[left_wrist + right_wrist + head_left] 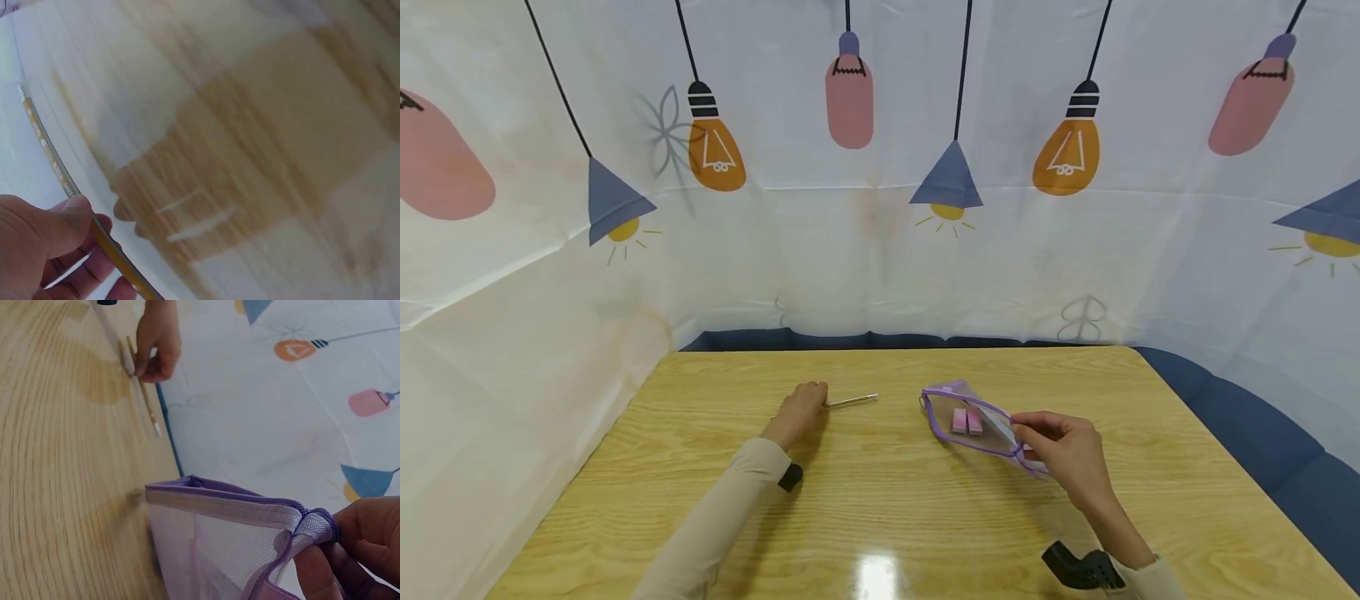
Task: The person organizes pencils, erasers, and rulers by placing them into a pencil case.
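Observation:
My left hand (801, 412) pinches a yellow pencil (50, 145) between thumb and fingers, over the left part of the table. The pencil's white eraser end points right in the head view. My right hand (1067, 450) grips the near right corner of a purple-edged mesh zip pouch (225, 540), whose mouth gapes wide. Inside the pouch lie two small pink-and-white blocks (967, 421), side by side. In the right wrist view, the fingers (369, 531) pinch the pouch's corner by its purple edging, and the left hand shows beyond with the pencil.
A light wood-grain table (865, 492) spreads under both hands. A white curtain (880, 250) printed with lamps and bulbs hangs behind and at the sides. Dark blue padding (1247, 425) runs along the table's far and right edges.

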`<action>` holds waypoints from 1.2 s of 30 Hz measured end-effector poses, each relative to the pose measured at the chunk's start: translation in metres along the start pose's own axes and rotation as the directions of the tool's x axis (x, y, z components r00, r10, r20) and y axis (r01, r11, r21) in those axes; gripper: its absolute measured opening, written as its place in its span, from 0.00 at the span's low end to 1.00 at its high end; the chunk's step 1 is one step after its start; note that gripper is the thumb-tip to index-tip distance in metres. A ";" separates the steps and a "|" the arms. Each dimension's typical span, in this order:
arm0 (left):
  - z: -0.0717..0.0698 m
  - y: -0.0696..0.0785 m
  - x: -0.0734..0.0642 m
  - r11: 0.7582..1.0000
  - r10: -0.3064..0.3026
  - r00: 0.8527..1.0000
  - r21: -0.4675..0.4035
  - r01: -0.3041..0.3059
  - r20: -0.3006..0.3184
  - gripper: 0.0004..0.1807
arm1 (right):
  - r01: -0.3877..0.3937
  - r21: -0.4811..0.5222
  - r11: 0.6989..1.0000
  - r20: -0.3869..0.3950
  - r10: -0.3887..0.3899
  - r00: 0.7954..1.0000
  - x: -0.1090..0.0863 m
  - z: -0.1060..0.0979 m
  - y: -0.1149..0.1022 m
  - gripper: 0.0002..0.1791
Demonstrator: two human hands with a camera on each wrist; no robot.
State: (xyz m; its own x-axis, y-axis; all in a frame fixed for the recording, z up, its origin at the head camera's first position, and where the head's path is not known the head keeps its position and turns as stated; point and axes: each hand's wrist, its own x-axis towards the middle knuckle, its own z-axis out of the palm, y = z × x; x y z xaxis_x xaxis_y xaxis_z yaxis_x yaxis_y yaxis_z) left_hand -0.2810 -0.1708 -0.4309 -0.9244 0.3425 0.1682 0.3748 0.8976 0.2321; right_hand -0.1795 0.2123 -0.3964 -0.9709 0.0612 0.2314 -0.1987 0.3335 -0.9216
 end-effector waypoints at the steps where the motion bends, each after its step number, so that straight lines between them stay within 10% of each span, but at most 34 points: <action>1: 0.000 0.000 0.000 1.000 0.011 1.000 -0.001 -0.011 -0.004 0.08 | 0.000 0.002 1.000 0.002 0.000 1.000 0.000 0.000 0.000 0.13; 12: 0.001 -0.006 0.000 0.993 0.118 0.992 0.034 -0.117 -0.040 0.06 | -0.005 0.005 1.000 -0.002 0.005 1.000 0.000 0.001 0.000 0.13; 24: -0.005 -0.005 -0.002 1.000 0.025 0.999 0.014 -0.025 0.021 0.06 | -0.010 0.009 1.000 0.002 0.010 1.000 -0.001 0.002 -0.002 0.13; 36: -0.009 -0.002 -0.004 0.997 0.067 0.998 0.026 -0.067 -0.008 0.07 | -0.002 0.010 1.000 0.006 0.002 1.000 0.000 0.003 -0.001 0.12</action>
State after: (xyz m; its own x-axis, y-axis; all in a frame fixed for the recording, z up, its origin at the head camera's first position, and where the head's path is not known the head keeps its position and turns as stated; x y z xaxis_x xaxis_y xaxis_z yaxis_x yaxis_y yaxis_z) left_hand -0.2770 -0.1760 -0.4235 -0.8964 0.3999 0.1913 0.4341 0.8794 0.1957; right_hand -0.1799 0.2092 -0.3962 -0.9720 0.0564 0.2282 -0.1983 0.3244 -0.9249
